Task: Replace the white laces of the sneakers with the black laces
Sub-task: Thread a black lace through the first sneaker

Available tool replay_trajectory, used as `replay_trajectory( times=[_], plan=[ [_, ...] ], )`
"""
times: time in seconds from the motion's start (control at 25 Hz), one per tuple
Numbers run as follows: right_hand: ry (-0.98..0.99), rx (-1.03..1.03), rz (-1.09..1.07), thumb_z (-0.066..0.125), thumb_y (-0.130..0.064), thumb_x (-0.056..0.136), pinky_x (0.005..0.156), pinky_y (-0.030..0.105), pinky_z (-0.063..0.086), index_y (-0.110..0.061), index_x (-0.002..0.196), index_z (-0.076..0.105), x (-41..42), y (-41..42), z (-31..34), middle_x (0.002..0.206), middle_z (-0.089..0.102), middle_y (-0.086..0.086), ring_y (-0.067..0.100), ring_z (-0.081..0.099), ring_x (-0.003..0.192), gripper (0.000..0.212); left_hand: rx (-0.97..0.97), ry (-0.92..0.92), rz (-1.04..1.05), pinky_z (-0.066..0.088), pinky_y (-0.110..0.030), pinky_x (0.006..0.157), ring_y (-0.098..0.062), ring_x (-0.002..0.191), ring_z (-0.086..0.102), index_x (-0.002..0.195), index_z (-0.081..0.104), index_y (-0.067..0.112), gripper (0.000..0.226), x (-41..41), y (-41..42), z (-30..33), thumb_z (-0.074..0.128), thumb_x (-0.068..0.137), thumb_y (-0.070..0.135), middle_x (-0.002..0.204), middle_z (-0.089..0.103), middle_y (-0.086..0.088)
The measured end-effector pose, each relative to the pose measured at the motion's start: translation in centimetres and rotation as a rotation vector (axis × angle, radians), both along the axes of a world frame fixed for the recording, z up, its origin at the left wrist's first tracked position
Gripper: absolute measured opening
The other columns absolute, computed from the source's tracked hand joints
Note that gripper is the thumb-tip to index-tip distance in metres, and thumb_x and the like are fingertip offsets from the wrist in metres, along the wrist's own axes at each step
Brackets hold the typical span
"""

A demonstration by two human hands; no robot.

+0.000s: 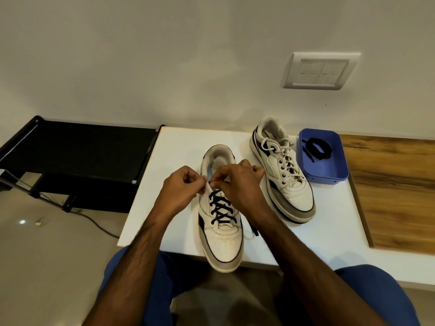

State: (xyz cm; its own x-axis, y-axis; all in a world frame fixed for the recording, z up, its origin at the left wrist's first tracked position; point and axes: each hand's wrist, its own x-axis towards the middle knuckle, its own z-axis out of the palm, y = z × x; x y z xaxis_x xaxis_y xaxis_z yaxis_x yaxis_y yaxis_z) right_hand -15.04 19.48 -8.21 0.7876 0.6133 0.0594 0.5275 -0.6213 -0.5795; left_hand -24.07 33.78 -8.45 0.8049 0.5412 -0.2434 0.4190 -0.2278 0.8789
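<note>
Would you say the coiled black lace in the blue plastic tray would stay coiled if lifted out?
Probably not: the coiled black lace looks soft, with loose ends trailing in the blue plastic tray, so it would likely droop and uncoil. It also looks light.

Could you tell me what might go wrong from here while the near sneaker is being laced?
The near sneaker has its toe over the white table edge; tugging by the left hand and right hand at the black lace might tip it off. A loose lace end near the right forearm could get dragged. The far sneaker still has white laces; its black lace waits in the blue tray.
</note>
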Motion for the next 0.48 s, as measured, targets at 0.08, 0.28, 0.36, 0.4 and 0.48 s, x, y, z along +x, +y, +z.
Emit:
replay_trajectory(
  times=[0.08,0.28,0.36,0.4,0.48],
  plan=[
    [-0.023,-0.018,0.01,0.07,-0.037,0.09,0.083,0.033,0.012,-0.036,0.091,0.072,-0.2,0.3,-0.2,0.089,0.067,-0.016,0.009,0.04,0.106,0.002,-0.059,0.007,0.012,0.06,-0.039,0.083,-0.014,0.079,0.075,0.097,0.064,0.008,0.012,-0.1,0.2,0.1,0.064,0.096,0.02,0.081,0.076,-0.002],
    [-0.06,-0.018,0.019,0.065,-0.033,0.094,0.087,0.036,0.015,-0.032,0.092,0.068,-1.2,1.0,-1.0,0.093,0.065,-0.014,0.012,0.04,0.106,0.004,-0.111,0.017,0.0,0.06,-0.034,0.081,-0.016,0.077,0.074,0.094,0.063,0.009,0.005,-0.3,0.8,-0.1,0.059,0.095,0.006,0.086,0.075,-0.008],
    [-0.113,-0.042,0.032,0.063,-0.032,0.095,0.09,0.039,0.017,-0.03,0.093,0.066,-1.5,1.2,-1.0,0.096,0.065,-0.013,0.015,0.042,0.108,0.004,-0.13,0.012,-0.003,0.06,-0.034,0.08,-0.018,0.077,0.073,0.094,0.063,0.009,0.005,-0.4,0.9,-0.2,0.06,0.096,0.005,0.087,0.074,-0.01],
    [-0.132,-0.045,0.038,0.062,-0.031,0.094,0.09,0.039,0.017,-0.03,0.093,0.065,-1.6,1.2,-1.0,0.095,0.065,-0.013,0.015,0.043,0.108,0.003,-0.135,0.004,-0.004,0.06,-0.033,0.078,-0.018,0.077,0.073,0.094,0.063,0.009,0.005,-0.4,0.9,-0.2,0.06,0.096,0.005,0.088,0.074,-0.011],
    [-0.165,-0.047,0.056,0.064,-0.027,0.091,0.092,0.04,0.018,-0.03,0.091,0.064,-1.7,1.1,-1.1,0.092,0.065,-0.012,0.016,0.044,0.108,0.003,-0.155,-0.016,0.0,0.059,-0.027,0.073,-0.018,0.077,0.074,0.096,0.064,0.006,0.003,-0.6,0.9,-0.1,0.062,0.097,0.007,0.087,0.075,-0.011]
  ],
)
